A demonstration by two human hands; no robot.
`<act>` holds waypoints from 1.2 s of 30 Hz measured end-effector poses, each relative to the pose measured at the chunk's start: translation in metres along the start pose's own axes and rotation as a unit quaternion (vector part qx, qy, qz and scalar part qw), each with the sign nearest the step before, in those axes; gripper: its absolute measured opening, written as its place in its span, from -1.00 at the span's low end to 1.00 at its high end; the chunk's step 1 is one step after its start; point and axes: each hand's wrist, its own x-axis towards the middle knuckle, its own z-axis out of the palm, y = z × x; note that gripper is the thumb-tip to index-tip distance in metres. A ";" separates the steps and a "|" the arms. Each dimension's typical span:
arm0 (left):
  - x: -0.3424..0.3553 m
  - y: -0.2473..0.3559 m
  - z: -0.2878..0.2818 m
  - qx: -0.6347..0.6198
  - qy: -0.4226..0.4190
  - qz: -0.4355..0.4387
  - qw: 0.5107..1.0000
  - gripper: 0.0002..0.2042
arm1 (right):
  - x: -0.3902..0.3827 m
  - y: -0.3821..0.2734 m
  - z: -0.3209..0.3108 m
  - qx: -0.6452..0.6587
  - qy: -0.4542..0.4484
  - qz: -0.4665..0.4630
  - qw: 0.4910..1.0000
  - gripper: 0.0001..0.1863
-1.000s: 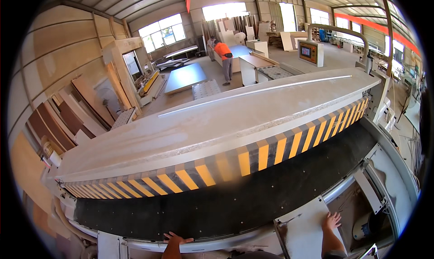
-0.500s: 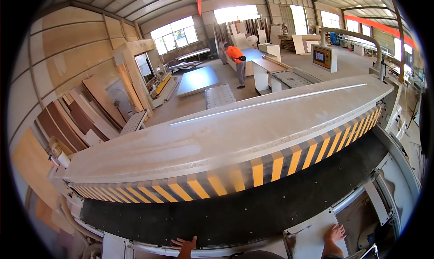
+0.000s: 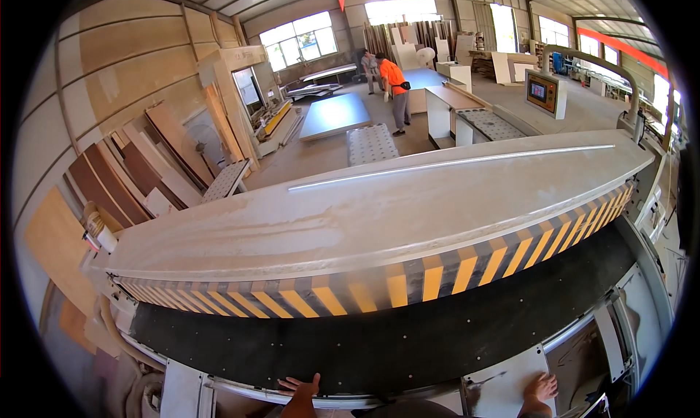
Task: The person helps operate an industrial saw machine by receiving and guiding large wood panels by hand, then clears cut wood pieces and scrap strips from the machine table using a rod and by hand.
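Observation:
My left hand (image 3: pixel 299 386) rests at the front edge of the machine's black table (image 3: pixel 379 345), its fingers spread and holding nothing. Further right, my right hand (image 3: pixel 540 387) lies on the right side of a pale metal support table (image 3: pixel 508 378), fingers stretched out and apart. Ahead of both hands, a long beige machine cover (image 3: pixel 379 214) spans the view. Yellow and black stripes (image 3: pixel 397 285) run along its lower edge above the black table. A thin, straight metal strip (image 3: pixel 452 168) lies lengthwise on the cover.
A control panel with a lit screen (image 3: pixel 541 92) hangs at the right. Beyond the machine, a person in an orange shirt (image 3: pixel 391 75) stands near a cabinet (image 3: pixel 440 117); another person (image 3: pixel 370 69) is behind. Blue-topped boards (image 3: pixel 335 117) lie stacked. Brown panels (image 3: pixel 109 181) lean left.
The person in orange has straightened up from a bent posture, and the person behind shows more. My view has shifted slightly left; both hands stay at about the same spots.

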 end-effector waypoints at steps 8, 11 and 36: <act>-0.019 0.005 -0.023 0.037 -0.057 -0.032 0.997 0.44 | 0.009 0.001 0.020 0.015 0.012 0.000 1.000 -0.39; -0.027 0.005 -0.028 0.046 -0.056 -0.025 0.997 0.45 | 0.009 0.000 0.020 0.015 0.011 0.000 1.000 -0.39; -0.025 0.011 -0.033 0.071 -0.087 -0.050 0.992 0.50 | 0.010 0.003 0.016 0.032 0.001 0.007 0.999 -0.41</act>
